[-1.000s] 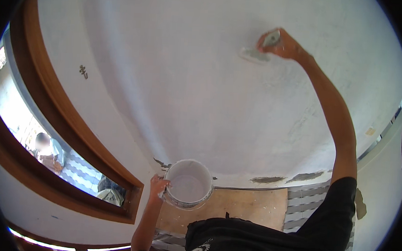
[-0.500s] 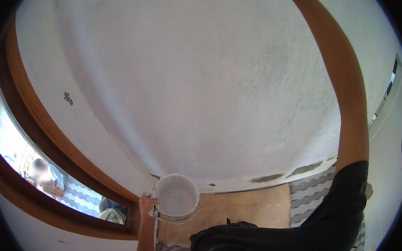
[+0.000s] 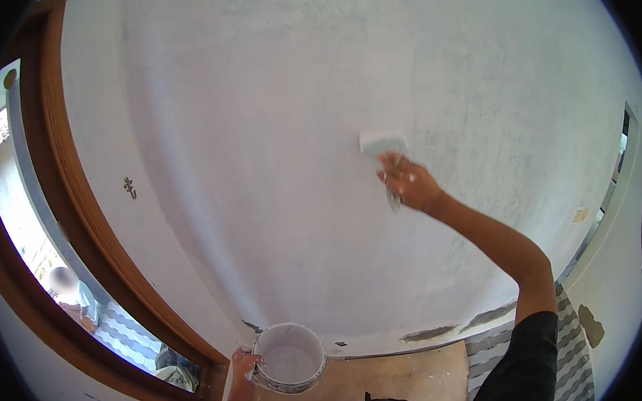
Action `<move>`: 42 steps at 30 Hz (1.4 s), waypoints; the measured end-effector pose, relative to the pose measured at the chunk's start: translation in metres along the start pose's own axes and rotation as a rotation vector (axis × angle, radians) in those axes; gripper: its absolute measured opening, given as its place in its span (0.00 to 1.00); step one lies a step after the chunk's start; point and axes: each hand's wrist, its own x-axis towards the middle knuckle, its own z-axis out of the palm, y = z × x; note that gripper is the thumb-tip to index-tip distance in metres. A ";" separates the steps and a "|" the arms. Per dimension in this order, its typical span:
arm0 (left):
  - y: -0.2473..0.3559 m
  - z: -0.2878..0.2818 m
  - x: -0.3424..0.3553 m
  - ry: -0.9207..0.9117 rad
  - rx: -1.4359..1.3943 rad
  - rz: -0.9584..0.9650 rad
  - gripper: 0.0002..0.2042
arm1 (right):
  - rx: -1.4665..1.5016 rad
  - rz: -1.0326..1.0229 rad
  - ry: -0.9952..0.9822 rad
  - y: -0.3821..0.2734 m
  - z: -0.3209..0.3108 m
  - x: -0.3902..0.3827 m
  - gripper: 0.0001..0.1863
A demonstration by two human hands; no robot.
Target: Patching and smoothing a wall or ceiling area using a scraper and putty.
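Observation:
My right hand [image 3: 408, 182] is closed on a wide, pale paintbrush [image 3: 383, 142], whose bristles are against the white wall [image 3: 281, 124] a little above the middle of the view. The brush's handle hangs partly behind my fingers, which have white smears on them. My left hand [image 3: 245, 365], low in the view, grips the side of a white bucket [image 3: 289, 353], held upright with pale paint inside and streaks down its outside.
A wooden-framed opening [image 3: 47, 110] fills the left, with a person [image 3: 80, 300] outside on tiles. A small hook [image 3: 130, 187] is on the wall. Below lie a plywood board [image 3: 398, 374] and patterned floor tiles [image 3: 488, 358]. A narrow opening [image 3: 617, 167] stands at the far right.
My right arm reached up out of view, then came back down, so the brush is now lower on the wall. The bucket sits lower in the picture, still in my left hand.

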 end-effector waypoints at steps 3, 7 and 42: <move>-0.041 0.013 0.010 -0.006 0.003 0.022 0.12 | 0.133 0.029 -0.104 -0.037 0.004 -0.028 0.11; 0.003 0.008 0.008 0.119 -0.301 -0.462 0.13 | 0.464 0.197 -0.321 -0.056 -0.026 -0.027 0.12; 0.092 0.024 -0.018 0.082 -0.548 -0.512 0.11 | 0.014 0.255 0.138 -0.004 -0.005 -0.033 0.22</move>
